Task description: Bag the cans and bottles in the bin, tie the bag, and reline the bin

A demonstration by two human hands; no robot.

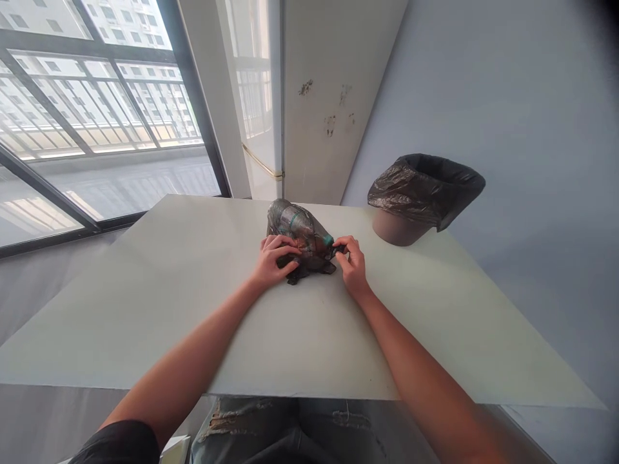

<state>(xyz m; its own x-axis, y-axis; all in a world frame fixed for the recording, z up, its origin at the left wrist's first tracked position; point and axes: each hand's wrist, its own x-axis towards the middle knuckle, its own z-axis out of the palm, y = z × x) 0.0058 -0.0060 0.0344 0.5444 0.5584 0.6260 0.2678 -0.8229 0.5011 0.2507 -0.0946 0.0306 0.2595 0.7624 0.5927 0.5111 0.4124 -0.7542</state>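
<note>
A thin black garbage bag (314,227) lies on its side on the table, bulging around a clear bottle with a green cap that shows through the film. Other contents look reddish and cannot be made out. My left hand (275,263) grips the bag's near left side, fingers over the film and thumb below. At the bag's right end, by the green cap, my right hand (353,263) pinches a gathered bit of black plastic between thumb and fingers. Crumpled film hangs loose between the two hands.
A brown trash bin (403,229) lined with a black bag stands at the table's far right, near the wall. The pale table (309,341) has its front edge by my legs. Behind it are a white cabinet (333,77) and, left, a large window (97,116).
</note>
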